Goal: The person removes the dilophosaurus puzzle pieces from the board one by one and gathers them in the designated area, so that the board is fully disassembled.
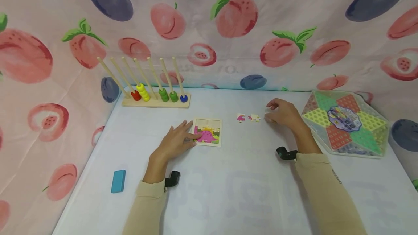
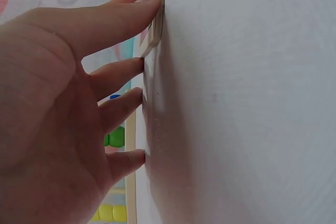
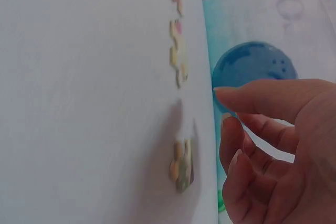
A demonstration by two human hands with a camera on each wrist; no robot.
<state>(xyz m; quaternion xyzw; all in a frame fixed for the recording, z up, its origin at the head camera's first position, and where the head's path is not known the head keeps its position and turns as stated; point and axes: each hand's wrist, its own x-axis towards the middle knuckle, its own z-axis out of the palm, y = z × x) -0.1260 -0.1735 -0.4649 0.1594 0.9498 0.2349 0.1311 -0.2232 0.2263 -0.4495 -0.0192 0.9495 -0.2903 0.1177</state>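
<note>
A wooden jigsaw tray (image 1: 209, 145) lies flat, with a pink dinosaur picture (image 1: 206, 136) in it and bare wood along its upper part. My left hand (image 1: 176, 140) rests at the tray's left side with fingers spread. In the left wrist view its thumb (image 2: 142, 17) touches the tray's edge. Two loose jigsaw pieces, a pink one (image 1: 240, 118) and a pale one (image 1: 254, 118), lie right of the tray. My right hand (image 1: 285, 114) hovers beside them, fingers loosely bent and apart from the thumb, holding nothing visible. Another jigsaw piece (image 3: 182, 166) shows near it in the right wrist view.
A wooden bead counter (image 1: 156, 103) with upright rods stands at the back left. A blue block (image 1: 118, 181) lies at the front left. On the right sits a hexagonal game box (image 1: 346, 122). Fruit-patterned cloth (image 1: 209, 21) hangs behind the table.
</note>
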